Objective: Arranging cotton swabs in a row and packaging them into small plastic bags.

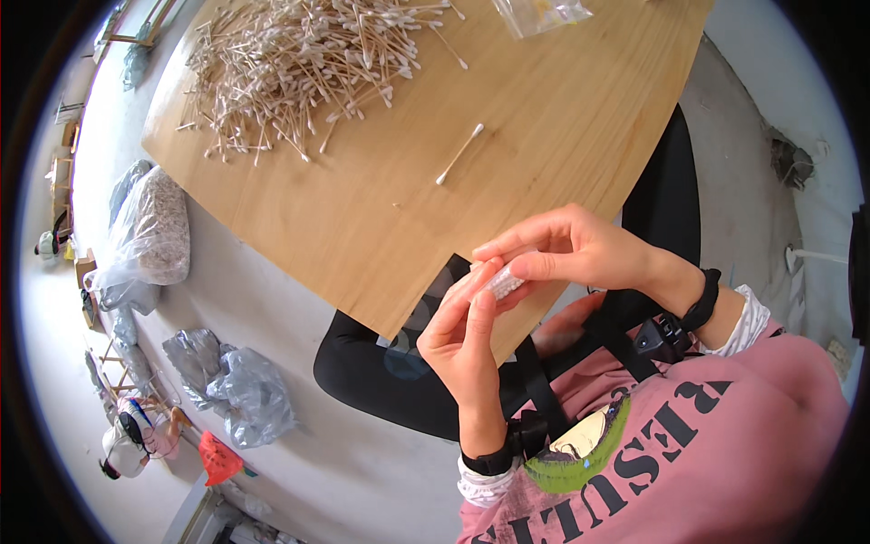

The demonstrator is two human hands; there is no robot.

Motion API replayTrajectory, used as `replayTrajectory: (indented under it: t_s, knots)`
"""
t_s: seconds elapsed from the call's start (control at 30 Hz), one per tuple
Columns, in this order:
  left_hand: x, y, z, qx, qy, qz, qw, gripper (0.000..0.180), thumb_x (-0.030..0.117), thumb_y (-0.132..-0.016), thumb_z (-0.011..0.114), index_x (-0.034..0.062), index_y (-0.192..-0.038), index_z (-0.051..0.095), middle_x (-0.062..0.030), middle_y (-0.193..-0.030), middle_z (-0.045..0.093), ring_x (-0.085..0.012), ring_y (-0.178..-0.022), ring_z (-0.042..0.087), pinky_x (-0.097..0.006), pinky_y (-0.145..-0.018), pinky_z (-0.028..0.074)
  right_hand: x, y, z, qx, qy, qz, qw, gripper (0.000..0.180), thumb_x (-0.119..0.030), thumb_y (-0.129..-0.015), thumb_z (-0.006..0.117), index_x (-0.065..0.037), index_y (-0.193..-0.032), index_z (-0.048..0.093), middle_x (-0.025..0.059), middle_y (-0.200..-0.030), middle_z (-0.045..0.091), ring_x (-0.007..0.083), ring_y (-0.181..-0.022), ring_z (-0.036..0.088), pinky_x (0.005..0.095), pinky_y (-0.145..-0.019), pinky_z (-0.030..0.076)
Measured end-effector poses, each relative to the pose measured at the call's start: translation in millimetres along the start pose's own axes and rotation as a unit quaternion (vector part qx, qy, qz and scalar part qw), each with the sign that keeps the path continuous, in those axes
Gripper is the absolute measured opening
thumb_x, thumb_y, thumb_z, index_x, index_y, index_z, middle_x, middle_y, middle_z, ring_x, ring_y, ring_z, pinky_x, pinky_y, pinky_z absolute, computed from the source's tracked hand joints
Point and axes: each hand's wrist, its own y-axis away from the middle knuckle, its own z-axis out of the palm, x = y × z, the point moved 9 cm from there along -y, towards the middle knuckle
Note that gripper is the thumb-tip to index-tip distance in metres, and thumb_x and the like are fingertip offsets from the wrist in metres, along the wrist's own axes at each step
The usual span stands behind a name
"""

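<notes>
A: Both hands on that little bundle of cotton swabs [501, 281]?

B: Yep. Left hand [462, 340] and right hand [566, 249] pinch it together, just over the wooden table [544, 118] edge. Big swab pile [304, 63] sits far back.

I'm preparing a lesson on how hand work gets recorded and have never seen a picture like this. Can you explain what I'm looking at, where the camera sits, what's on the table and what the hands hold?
There is no machine here: a person works with two bare hands. The single picture comes from a wide fisheye camera worn on the person's head and looking down, which is why straight edges bend near the rim. The forearms enter from below, each with a black wrist strap.

On the wooden table lies a big pile of cotton swabs, one single cotton swab apart from it, and a clear plastic bag at the far edge.

The left hand and right hand meet above the table's near edge, together pinching a small clear packet of what look like swabs.
</notes>
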Motion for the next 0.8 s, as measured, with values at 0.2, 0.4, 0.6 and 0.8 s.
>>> replayTrajectory:
  t_s: [0.2,0.4,0.6,0.8]
  knots:
    - [-3,3,-2,0.015,-0.022,0.042,0.999,0.024,0.005,-0.097,0.06,-0.0113,-0.114,0.067,-0.0234,-0.112,0.07,-0.0281,-0.099,0.071,-0.036,-0.08,0.063,2,4,3,-0.008,-0.046,0.007,0.999,0.034,-0.014,-0.1,0.061,-0.001,-0.132,0.063,0.009,-0.12,0.07,0.0145,-0.111,0.063,0.0297,-0.098,0.049]
    - [-16,1,-16,-0.02,-0.017,0.049,0.998,0.028,0.004,-0.098,0.056,-0.0119,-0.121,0.063,-0.0275,-0.122,0.065,-0.0335,-0.105,0.069,-0.044,-0.086,0.062,2,3,1,-0.013,0.016,0.0,1.0,0.035,-0.015,-0.099,0.062,-0.002,-0.131,0.064,0.0087,-0.123,0.069,0.0146,-0.112,0.063,0.03,-0.099,0.048]
    - [-5,4,-5,-0.029,-0.005,0.052,0.998,0.028,-0.001,-0.091,0.068,-0.006,-0.118,0.069,-0.0164,-0.12,0.068,-0.0223,-0.11,0.065,-0.031,-0.093,0.052,2,3,2,-0.038,0.061,0.0,0.997,0.04,-0.021,-0.101,0.06,-0.001,-0.136,0.06,0.0104,-0.129,0.065,0.0164,-0.12,0.059,0.0317,-0.104,0.045]
    - [31,3,7,-0.025,-0.2,0.12,0.972,0.021,0.0,-0.086,0.075,0.0021,-0.106,0.077,-0.0076,-0.102,0.067,-0.0133,-0.09,0.062,-0.023,-0.068,0.049,-6,8,10,-0.075,0.001,-0.002,0.997,0.077,-0.062,-0.097,0.05,0.002,-0.139,0.055,0.0147,-0.133,0.062,0.0223,-0.125,0.057,0.0348,-0.102,0.048]
